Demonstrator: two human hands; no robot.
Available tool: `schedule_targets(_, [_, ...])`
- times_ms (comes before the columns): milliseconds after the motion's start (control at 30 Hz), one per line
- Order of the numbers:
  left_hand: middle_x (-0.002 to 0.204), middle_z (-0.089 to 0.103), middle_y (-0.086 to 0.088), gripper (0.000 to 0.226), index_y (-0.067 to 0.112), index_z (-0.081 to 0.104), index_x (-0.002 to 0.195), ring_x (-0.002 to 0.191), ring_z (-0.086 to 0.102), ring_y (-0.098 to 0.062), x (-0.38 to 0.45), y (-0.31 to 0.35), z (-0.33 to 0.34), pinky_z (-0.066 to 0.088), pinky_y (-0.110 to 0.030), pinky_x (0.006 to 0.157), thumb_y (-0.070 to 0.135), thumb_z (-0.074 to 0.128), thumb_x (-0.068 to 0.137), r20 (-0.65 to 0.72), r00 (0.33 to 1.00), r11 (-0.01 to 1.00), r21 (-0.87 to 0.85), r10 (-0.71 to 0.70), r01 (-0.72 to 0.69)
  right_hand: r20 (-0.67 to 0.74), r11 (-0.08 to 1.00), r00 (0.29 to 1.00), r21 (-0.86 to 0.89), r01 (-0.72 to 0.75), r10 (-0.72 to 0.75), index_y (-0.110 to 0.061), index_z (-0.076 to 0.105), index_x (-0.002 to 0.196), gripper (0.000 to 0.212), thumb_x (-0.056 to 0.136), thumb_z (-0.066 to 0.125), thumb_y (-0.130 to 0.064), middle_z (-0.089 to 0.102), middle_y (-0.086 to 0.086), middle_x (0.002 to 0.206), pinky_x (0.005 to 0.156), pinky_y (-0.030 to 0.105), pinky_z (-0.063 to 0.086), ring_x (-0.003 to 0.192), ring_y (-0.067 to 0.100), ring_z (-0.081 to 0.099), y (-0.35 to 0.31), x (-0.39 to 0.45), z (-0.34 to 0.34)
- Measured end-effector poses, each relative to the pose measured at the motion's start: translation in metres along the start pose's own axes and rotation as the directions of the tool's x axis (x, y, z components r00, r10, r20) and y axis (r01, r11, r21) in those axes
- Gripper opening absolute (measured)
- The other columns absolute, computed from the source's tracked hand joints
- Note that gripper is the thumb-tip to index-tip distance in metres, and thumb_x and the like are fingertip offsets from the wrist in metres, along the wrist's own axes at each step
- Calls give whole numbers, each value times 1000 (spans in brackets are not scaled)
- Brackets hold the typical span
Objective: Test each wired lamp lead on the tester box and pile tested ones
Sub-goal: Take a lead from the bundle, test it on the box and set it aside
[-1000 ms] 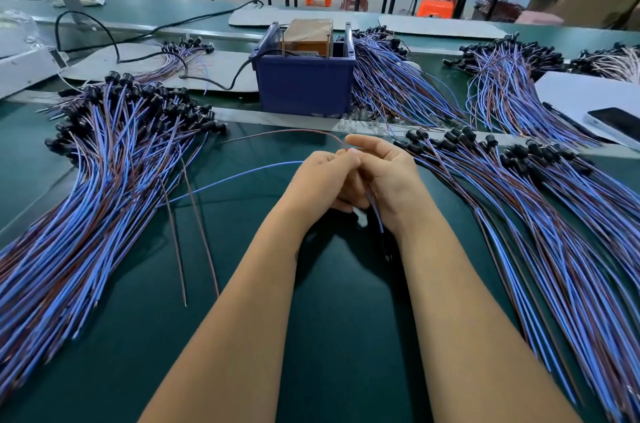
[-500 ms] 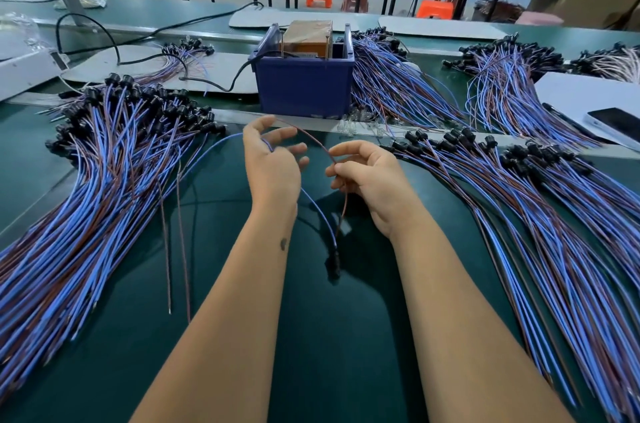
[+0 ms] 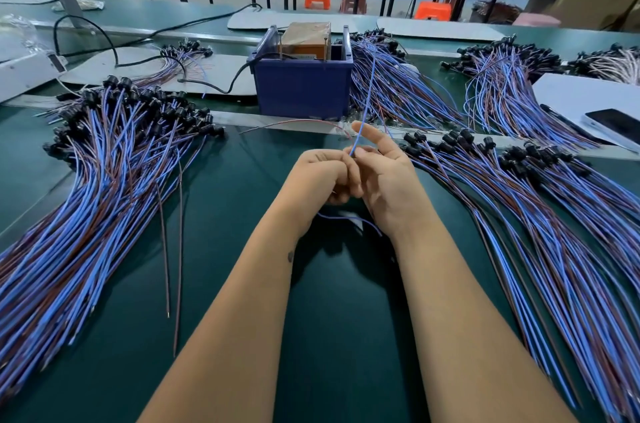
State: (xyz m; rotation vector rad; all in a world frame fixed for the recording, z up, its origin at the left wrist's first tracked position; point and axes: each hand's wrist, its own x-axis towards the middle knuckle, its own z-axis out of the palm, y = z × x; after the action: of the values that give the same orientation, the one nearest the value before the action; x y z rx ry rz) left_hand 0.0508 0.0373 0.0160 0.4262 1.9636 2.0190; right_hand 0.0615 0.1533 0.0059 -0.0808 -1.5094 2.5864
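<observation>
My left hand (image 3: 320, 177) and my right hand (image 3: 384, 180) meet over the green mat at the centre. Both pinch one lamp lead (image 3: 365, 97): its blue wire rises from between my fingers toward the tester box (image 3: 301, 83), and its brown wire (image 3: 294, 123) trails left across the mat. A short blue loop (image 3: 349, 218) hangs below my hands. The lead's black lamp end is hidden. The tester box is a blue bin with a brown unit inside, straight ahead.
A big pile of blue-brown leads (image 3: 86, 187) with black lamp ends lies on the left, another pile (image 3: 554, 215) on the right, more bundles (image 3: 502, 87) behind. Two loose brown wires (image 3: 173, 249) lie on the mat. A phone (image 3: 616, 126) on white paper sits far right.
My hands were apart with the lead looped between them; now they have come together again, and the blue wire points up toward the tester box.
</observation>
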Motion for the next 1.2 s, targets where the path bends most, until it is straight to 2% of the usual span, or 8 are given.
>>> schedule_targets(100, [69,69,4,36,17,69,73,51,48,-5,6,-6,-2,40,-20,54,-1,41,87,-258,963,997,57,73,-61,-33,995,999,-99,27,-30,-18,61,111,35,97,42,9,66,1,81,68,23,53,75,14,67,4,2,-2])
schedule_targets(167, [79,66,7,33,23,64,89,53,46,-4,9,-9,-5,39,-23,56,4,38,96,-377,916,984,157,136,-82,-51,986,998,-163,29,-38,-20,62,108,38,96,43,10,67,-2,79,66,21,51,72,10,66,6,3,-1])
schedule_targets(233, [81,62,8,27,31,54,110,51,44,1,11,-11,-10,37,-24,58,12,38,101,-434,884,970,227,175,-80,-58,986,998,-164,11,-21,-17,65,105,39,94,42,12,66,-4,72,63,20,49,62,8,60,6,3,-1])
schedule_targets(367, [72,61,9,44,28,36,147,43,42,2,13,-16,-23,39,-20,54,18,36,103,-500,849,963,267,170,-36,-30,998,998,-27,-58,57,-9,67,103,33,93,37,2,55,-3,60,51,20,34,48,9,41,2,3,-4])
schedule_targets(500, [68,61,9,34,22,55,131,37,38,1,14,-18,-33,36,-18,47,17,37,102,-531,842,962,266,89,66,-21,994,995,60,-94,95,-11,68,100,29,100,43,-24,37,-6,52,45,20,25,42,9,27,-2,3,-5])
schedule_targets(700, [58,58,10,23,23,64,106,36,38,0,13,-16,-34,32,-9,39,18,42,99,-560,825,977,206,74,51,-9,998,999,57,-37,38,-14,67,94,32,104,40,-27,25,-8,49,42,19,24,40,7,22,-1,3,-9])
schedule_targets(1000, [61,58,9,22,25,65,102,39,40,3,12,-15,-35,33,-7,40,22,43,99,-572,817,981,186,69,47,-51,998,999,70,-9,13,-13,67,92,30,97,39,-4,39,-3,51,49,22,28,44,10,33,-1,4,-9])
schedule_targets(1200, [49,54,16,20,30,61,99,40,40,3,10,-14,-34,33,-8,41,21,43,100,-607,786,989,148,113,-28,-81,999,996,-14,34,-35,-18,65,109,26,102,43,-6,57,-4,60,55,20,49,54,9,56,0,2,-8])
